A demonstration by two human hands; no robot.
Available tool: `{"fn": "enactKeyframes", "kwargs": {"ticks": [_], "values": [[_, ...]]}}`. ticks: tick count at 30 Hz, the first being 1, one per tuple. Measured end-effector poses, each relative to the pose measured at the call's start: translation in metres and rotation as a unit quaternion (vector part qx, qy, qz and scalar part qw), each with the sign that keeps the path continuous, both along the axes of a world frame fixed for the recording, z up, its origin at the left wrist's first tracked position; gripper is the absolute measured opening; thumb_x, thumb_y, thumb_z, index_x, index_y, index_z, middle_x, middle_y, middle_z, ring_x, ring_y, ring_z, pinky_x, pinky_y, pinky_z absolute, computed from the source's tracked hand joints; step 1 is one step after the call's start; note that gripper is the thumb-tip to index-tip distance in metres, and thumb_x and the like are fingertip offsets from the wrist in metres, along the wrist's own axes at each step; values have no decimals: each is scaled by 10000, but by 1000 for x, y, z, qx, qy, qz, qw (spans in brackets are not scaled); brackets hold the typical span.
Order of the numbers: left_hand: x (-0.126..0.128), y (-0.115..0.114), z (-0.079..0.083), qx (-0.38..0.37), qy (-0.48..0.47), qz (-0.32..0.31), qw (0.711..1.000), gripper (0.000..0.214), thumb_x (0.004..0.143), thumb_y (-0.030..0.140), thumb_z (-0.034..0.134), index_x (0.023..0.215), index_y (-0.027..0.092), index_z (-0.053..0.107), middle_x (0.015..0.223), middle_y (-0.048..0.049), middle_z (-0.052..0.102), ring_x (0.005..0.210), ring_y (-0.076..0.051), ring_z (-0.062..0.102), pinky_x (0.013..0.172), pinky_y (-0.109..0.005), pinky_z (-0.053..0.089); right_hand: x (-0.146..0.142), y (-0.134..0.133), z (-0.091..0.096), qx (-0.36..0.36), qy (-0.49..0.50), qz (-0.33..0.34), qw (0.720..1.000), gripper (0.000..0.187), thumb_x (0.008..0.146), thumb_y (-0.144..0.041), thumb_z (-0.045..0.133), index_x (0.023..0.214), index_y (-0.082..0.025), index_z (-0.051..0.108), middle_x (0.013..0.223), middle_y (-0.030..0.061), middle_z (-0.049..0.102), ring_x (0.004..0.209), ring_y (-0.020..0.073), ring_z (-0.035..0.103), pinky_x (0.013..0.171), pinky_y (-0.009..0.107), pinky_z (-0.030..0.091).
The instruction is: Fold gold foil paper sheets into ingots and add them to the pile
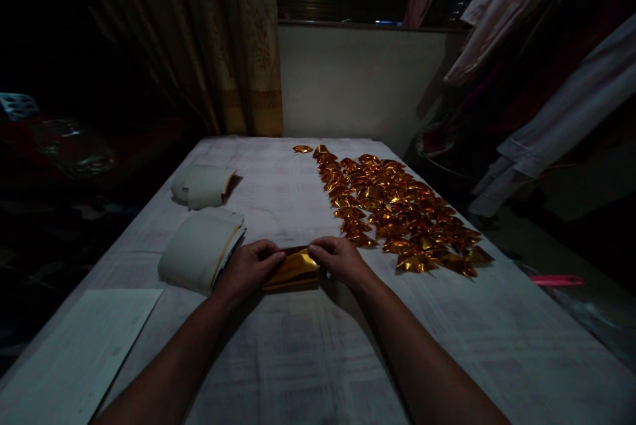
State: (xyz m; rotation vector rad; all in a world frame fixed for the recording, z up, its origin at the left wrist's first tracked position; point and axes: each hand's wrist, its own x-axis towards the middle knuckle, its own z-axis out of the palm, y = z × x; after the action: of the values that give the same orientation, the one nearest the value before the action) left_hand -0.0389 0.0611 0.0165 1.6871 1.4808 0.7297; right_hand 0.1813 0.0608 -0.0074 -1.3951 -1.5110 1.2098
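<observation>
A sheet of shiny gold foil paper (pixel 293 271), partly folded over, lies between my two hands on the cloth-covered table. My left hand (pixel 252 265) pinches its left end, thumb on top. Its right end is pinched by my right hand (pixel 338 258), with the thumb pressed near the upper corner. The fingers beneath the paper are hidden. Just left of my left hand rests a curved stack of pale-backed paper (pixel 201 247). To the right of my right hand spreads a large group of folded gold foil pieces (pixel 397 203).
A smaller curled paper stack (pixel 203 185) lies farther back on the left. A flat white sheet (pixel 79 352) covers the near left corner. One gold piece (pixel 302 148) sits apart at the far edge. Clothes (pixel 571 100) hang on the right, and a curtain (pixel 233 47) behind.
</observation>
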Motion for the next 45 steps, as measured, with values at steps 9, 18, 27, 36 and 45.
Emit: {"fn": "enactKeyframes", "kwargs": {"ticks": [9,18,27,36,45], "values": [[1,-1,3,-12,-28,-2,1000,334,720,503,635,700,179,715,689,-35,707,665,-192,621,630,-296,457,0,1,0,-6,-6,-1,1000,228,767,-389,649,713,-179,721,569,-29,605,527,111,499,498,215,377],[-2,2,-2,-20,-49,8,999,316,714,462,637,793,177,744,770,-55,745,734,-220,663,653,-306,488,2,0,0,-14,29,1,999,265,741,-441,675,723,-180,713,584,-27,607,533,115,510,500,220,383],[-2,2,-2,-24,-48,15,998,285,707,437,637,738,177,750,696,-40,723,668,-197,638,642,-297,476,0,1,-1,-40,64,-4,997,242,705,-421,709,742,-183,685,569,-34,604,505,113,511,470,217,388],[-3,2,-5,-22,-31,8,999,301,729,452,615,743,183,750,679,-36,718,662,-202,637,635,-301,472,0,1,1,-30,44,-8,999,225,725,-417,672,710,-193,669,565,-45,568,502,107,484,481,223,375],[-2,1,-2,-17,-20,-7,1000,345,731,476,581,804,190,760,764,-45,748,738,-224,672,688,-312,486,1,2,-2,-12,35,-11,999,169,708,-359,686,713,-190,689,617,-24,622,569,124,535,542,235,409]]}}
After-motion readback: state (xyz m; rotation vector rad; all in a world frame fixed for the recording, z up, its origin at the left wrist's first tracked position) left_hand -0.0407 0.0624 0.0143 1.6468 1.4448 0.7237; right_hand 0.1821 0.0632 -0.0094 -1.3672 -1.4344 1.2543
